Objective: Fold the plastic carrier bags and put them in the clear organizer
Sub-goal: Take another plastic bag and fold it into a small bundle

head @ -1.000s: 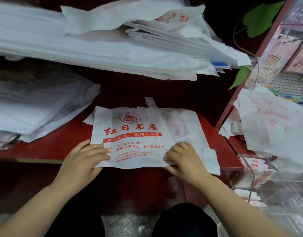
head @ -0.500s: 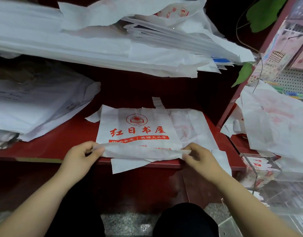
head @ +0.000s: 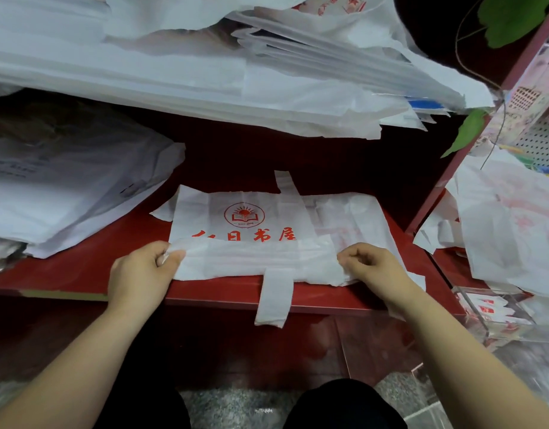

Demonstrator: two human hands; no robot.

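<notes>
Hands of the person meet on a white carrier bag (head: 245,218) that lies flat on the red shelf (head: 81,274), close to its front edge. The bag carries a round red emblem with a book and a row of red characters, and its lower part is folded up, so that the fold covers the bottom of this row. The left hand (head: 140,274) pinches the left end of the folded part between the thumb and the curled fingers. The right hand (head: 375,267) grips the right end, with the fingers curled tight on the plastic. One handle strip (head: 274,300) of the bag hangs down over the front edge of the shelf, between the two hands. A second bag (head: 353,218) lies under the first one and shows to the right of it, with faint red print. On the left of the same shelf rests a pile of bags (head: 65,187), and the board above holds a thick stack of white bags (head: 174,82) that juts forward. The clear organizer (head: 521,332) stands low on the right, beside the shelf, and some folded bags with red print are already inside. Above it hang loose bags (head: 514,227), crumpled, and a green leaf (head: 468,131) dangles near the red side post.
</notes>
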